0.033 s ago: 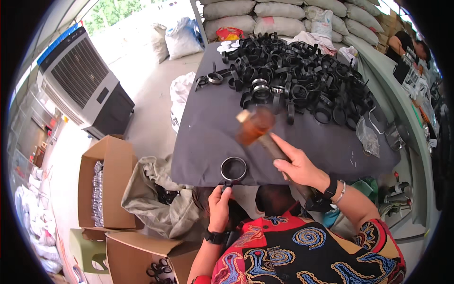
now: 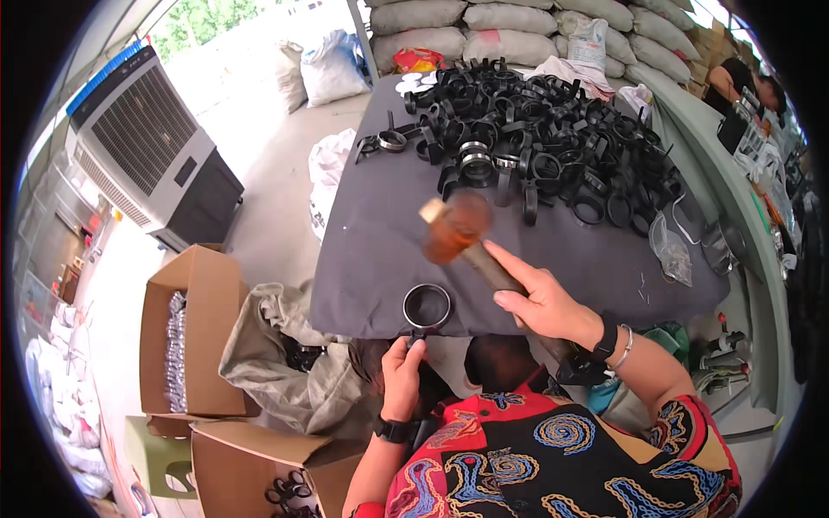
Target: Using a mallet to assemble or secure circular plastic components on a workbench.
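Observation:
My left hand (image 2: 401, 377) is closed on the short stem of a black ring (image 2: 427, 306) with a silvery rim. The ring lies at the near edge of the grey-covered table. In my closed right hand (image 2: 548, 302) is a mallet (image 2: 458, 228), its orange-brown head blurred and raised above the cloth, beyond the ring and a little to its right. Mallet head and ring are apart. Farther back lies a big pile of similar black rings with stems (image 2: 553, 147), some with silvery bands.
A clear plastic bag (image 2: 670, 250) and a metal cup (image 2: 722, 246) are at the table's right side. To the left stand an open carton (image 2: 211, 337), a cloth sack (image 2: 276, 380), another carton with black rings (image 2: 250, 466) and an air cooler (image 2: 155, 147). Someone works at far right.
The mallet head has shifted slightly left, and my right hand with it. My left hand and the ring stay nearly in place.

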### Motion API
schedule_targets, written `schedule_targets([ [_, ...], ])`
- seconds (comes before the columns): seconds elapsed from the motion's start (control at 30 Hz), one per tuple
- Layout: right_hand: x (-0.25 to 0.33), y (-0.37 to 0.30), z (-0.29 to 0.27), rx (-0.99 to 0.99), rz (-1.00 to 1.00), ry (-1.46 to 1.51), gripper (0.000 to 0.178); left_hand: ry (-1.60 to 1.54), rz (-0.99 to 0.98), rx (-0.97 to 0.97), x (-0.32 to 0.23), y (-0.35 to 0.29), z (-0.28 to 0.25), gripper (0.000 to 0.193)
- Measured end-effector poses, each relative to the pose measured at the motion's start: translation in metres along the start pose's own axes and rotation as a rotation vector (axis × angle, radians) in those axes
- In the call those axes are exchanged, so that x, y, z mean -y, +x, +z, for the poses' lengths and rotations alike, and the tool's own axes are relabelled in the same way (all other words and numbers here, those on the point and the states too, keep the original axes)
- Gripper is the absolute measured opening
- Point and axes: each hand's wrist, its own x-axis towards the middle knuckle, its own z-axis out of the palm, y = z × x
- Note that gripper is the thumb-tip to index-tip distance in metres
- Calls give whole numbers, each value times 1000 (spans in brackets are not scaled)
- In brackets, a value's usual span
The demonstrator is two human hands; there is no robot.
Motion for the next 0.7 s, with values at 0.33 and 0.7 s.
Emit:
schedule_targets([
  [0.33,-4,21,38,215,72,-464,63,-94,-30,74,6,-4,-3,20],
  [0.7,32,11,15,-100,-292,-238,60,-121,-44,37,8,-1,-2,22],
])
